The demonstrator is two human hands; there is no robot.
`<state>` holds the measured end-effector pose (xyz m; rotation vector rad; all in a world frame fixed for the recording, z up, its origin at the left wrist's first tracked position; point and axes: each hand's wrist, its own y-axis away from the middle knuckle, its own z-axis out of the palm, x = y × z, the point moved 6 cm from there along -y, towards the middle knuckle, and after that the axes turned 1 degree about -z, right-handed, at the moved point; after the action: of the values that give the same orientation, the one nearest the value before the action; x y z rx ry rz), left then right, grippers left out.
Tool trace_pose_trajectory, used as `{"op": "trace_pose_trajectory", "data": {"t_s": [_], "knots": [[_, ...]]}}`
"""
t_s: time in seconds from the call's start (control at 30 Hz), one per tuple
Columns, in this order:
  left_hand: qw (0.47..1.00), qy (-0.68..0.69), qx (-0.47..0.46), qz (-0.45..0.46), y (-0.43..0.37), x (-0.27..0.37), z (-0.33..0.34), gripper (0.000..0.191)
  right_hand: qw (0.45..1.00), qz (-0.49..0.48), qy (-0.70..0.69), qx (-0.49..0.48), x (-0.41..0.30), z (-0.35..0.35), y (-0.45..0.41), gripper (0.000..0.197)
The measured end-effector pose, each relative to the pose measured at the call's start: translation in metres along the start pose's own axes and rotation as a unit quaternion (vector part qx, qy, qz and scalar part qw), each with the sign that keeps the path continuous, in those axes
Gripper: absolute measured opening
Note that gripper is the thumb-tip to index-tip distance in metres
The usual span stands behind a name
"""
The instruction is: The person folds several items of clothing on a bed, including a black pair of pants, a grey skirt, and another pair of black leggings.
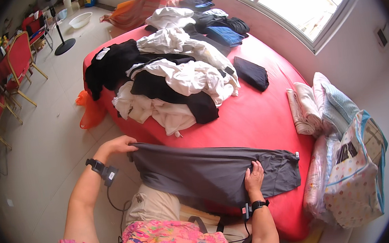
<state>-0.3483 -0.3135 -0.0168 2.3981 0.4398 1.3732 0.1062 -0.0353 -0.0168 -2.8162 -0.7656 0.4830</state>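
A pair of dark grey trousers stretches sideways in front of me, partly on the red-covered bed and partly over my lap. My left hand grips the end at the left, held out past the bed's edge. Flat on the cloth, near the gathered waistband at the right, rests my right hand with its fingers a little apart. A small white tag shows at the waistband's corner. Beyond the trousers lies a loose heap of white clothes and black clothes.
A folded black garment lies right of the heap, with folded jeans farther back. At right stand a dotted bag and rolled towels. An orange plastic bag hangs at the bed's left side. Red chairs stand left.
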Motion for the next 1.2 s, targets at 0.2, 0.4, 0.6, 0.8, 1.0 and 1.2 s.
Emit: {"op": "trace_pose_trajectory", "data": {"t_s": [0.2, 0.4, 0.6, 0.8, 1.0, 1.2], "knots": [[0.996, -0.066, 0.065, 0.008, 0.006, 0.057, -0.006, 0.029, 0.997, 0.041, -0.019, -0.062, 0.002, -0.003, -0.008, 0.045], [0.978, 0.2, 0.025, -0.057, 0.002, 0.113, 0.02, 0.025, 0.938, -0.138, -0.28, -0.149, -0.154, -0.038, 0.007, 0.028], [0.895, 0.437, 0.033, -0.083, -0.027, 0.149, 0.081, 0.019, 0.816, -0.079, -0.514, -0.25, -0.273, -0.083, 0.054, 0.042], [0.79, 0.609, 0.06, -0.048, -0.04, 0.211, 0.107, 0.017, 0.883, -0.045, -0.462, -0.065, -0.241, -0.096, 0.052, 0.042], [0.763, 0.645, 0.049, -0.02, -0.072, 0.23, 0.107, 0.012, 0.742, 0.019, -0.649, -0.168, -0.198, -0.083, 0.049, 0.013], [0.787, 0.612, -0.07, 0.048, -0.094, 0.239, 0.128, 0.02, 0.675, 0.087, -0.722, -0.126, -0.142, -0.097, 0.028, 0.003]]}}
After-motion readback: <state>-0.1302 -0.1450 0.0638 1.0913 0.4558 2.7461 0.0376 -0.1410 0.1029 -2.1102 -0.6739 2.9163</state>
